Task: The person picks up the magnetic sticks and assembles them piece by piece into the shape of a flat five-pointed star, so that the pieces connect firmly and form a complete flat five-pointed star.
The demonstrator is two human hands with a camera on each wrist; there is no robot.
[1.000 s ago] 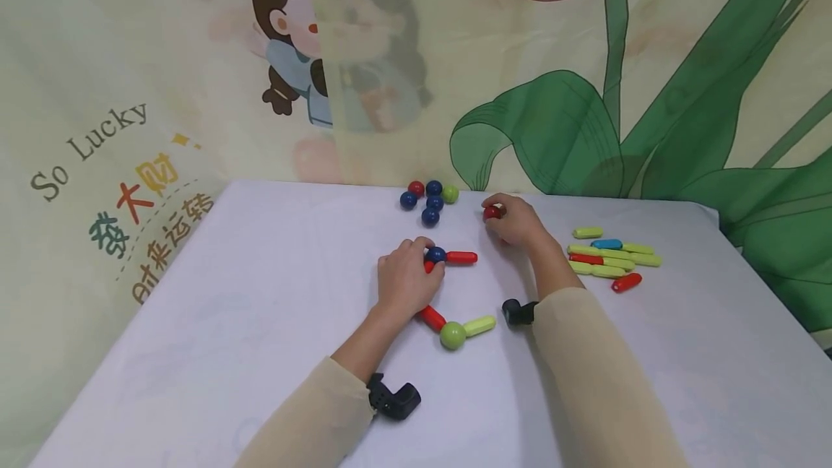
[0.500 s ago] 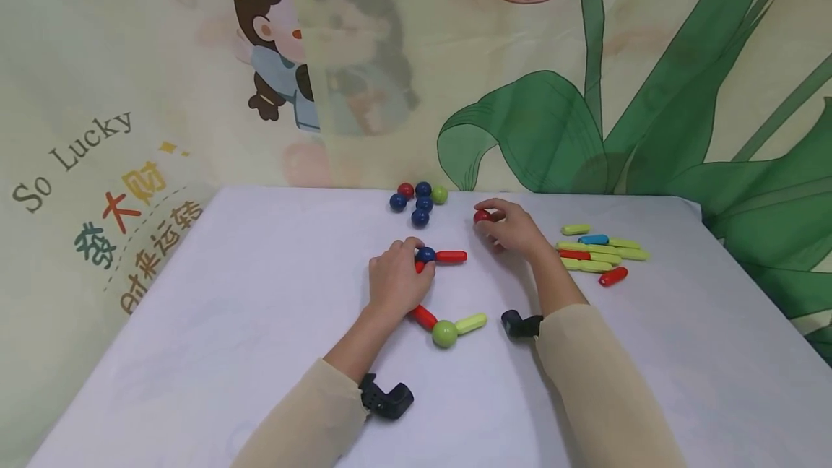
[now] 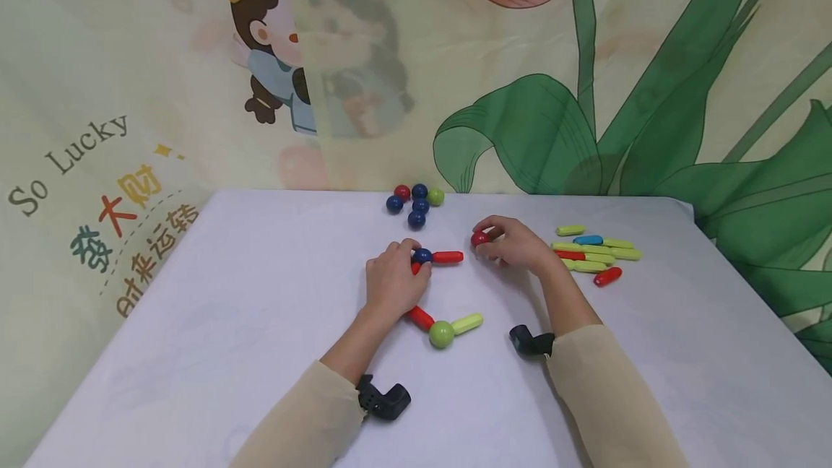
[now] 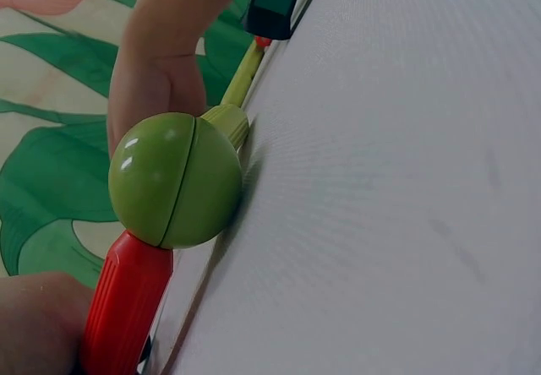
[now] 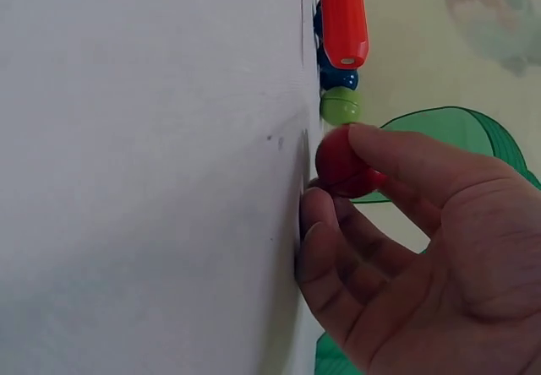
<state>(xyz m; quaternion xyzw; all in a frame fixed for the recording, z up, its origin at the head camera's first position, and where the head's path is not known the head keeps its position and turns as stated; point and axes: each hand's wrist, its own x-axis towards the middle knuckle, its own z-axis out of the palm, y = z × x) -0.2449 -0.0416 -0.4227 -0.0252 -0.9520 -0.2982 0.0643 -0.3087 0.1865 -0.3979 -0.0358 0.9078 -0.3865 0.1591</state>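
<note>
My left hand [image 3: 393,282] grips a blue ball [image 3: 422,256] in a chain of balls and rods on the table. A red rod [image 3: 447,257] points right from that ball. Below the hand another red rod [image 3: 421,318] joins a green ball [image 3: 442,334], and a light green rod [image 3: 467,323] sticks out from it. Part of the chain is hidden under the left hand. To the right, my right hand [image 3: 516,245] pinches a red ball [image 3: 479,239] between thumb and fingers; the right wrist view shows the red ball [image 5: 345,162] close up, apart from the red rod's tip.
At the table's back edge sit several loose balls: blue ones [image 3: 417,219], a red one [image 3: 402,193] and a green one [image 3: 435,197]. Several light green rods [image 3: 588,266], a blue rod [image 3: 588,240] and a red rod [image 3: 607,276] lie at the right. A printed cloth hangs behind.
My right hand has brought the red ball back from the far edge, nearer to the red rod. The left hand stays on the chain. The head view has shifted slightly.
</note>
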